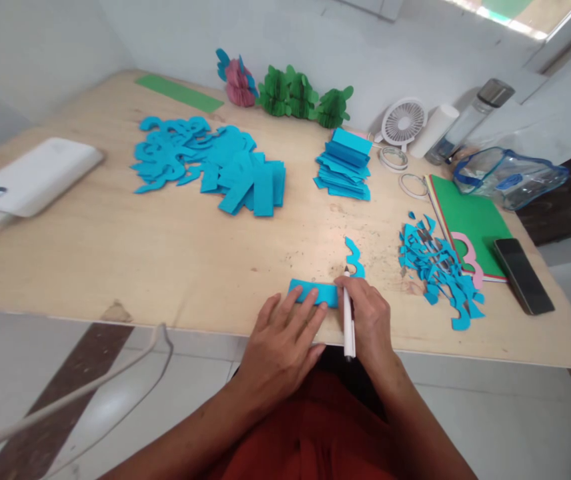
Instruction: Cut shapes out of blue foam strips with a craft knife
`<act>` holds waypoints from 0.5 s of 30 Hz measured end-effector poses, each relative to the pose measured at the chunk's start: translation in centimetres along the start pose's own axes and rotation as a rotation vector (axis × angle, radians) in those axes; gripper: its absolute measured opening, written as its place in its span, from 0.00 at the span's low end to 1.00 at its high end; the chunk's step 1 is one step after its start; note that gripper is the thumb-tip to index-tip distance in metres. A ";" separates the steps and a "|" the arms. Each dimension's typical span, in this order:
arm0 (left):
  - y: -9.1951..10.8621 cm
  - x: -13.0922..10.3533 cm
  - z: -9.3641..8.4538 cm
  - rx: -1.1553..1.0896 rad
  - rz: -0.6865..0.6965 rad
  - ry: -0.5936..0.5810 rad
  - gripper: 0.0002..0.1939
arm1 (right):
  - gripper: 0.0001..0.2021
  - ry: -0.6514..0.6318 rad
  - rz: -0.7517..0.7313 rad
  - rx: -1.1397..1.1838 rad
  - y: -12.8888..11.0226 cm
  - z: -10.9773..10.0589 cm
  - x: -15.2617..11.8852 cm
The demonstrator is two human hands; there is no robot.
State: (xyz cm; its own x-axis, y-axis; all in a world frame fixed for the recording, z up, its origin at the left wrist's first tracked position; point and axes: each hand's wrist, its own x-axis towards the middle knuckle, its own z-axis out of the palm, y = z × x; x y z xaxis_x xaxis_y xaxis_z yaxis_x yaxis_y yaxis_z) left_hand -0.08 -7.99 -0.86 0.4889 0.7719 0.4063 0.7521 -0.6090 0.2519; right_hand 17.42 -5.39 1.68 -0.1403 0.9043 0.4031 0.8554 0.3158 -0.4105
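My left hand (283,333) lies flat with its fingers spread, pressing down on a folded blue paper strip (310,291) near the front edge of the wooden table (115,247). A white pen (348,320) sits in my right hand (368,313), its tip at the right end of the strip. A curved blue cutout (354,257) rests just beyond the pen tip. Scissors (433,247) lie half buried in a heap of blue scraps (438,270) to the right.
Piles of blue cutouts and strips (210,167) and a stack of folded blue paper (345,163) lie mid-table. Paper flowers (285,90), a small fan (403,121), tape rolls (400,167), a bottle (470,119), a plastic pouch (508,175), coloured sheets (468,220), a phone (523,275) and a white device (33,175) surround them.
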 end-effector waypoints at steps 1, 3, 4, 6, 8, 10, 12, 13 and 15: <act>0.0 0.0 0.0 -0.001 0.000 0.001 0.22 | 0.13 0.000 -0.002 -0.002 0.0 0.0 0.0; 0.0 0.0 0.1 0.000 0.001 0.003 0.22 | 0.12 0.000 -0.008 -0.006 0.1 0.1 0.0; 0.0 0.0 0.1 0.002 0.001 0.004 0.22 | 0.12 0.000 -0.010 -0.007 0.1 0.1 0.0; 0.0 -0.1 0.2 0.005 0.001 0.004 0.22 | 0.12 0.006 -0.012 -0.011 0.2 0.1 0.0; 0.0 0.0 0.2 0.007 -0.002 0.004 0.22 | 0.12 0.003 -0.011 -0.012 0.3 0.2 0.0; 0.0 0.0 0.1 0.009 -0.005 0.004 0.22 | 0.13 -0.008 -0.003 -0.007 0.3 0.1 0.0; 0.1 0.0 0.1 0.013 -0.007 0.000 0.22 | 0.13 -0.019 0.006 0.000 0.2 0.1 0.0; 0.1 0.0 0.1 0.014 -0.006 0.000 0.22 | 0.13 -0.021 0.009 0.001 0.2 0.1 0.1; 0.1 0.0 0.1 0.015 -0.006 0.000 0.22 | 0.13 -0.022 0.009 -0.004 0.2 0.1 0.1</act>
State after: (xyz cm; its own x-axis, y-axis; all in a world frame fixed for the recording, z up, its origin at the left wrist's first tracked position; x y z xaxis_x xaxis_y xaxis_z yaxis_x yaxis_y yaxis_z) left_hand 0.04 -8.04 -0.94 0.4839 0.7756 0.4052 0.7619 -0.6012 0.2409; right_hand 17.50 -5.23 1.59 -0.1434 0.9133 0.3813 0.8587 0.3063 -0.4108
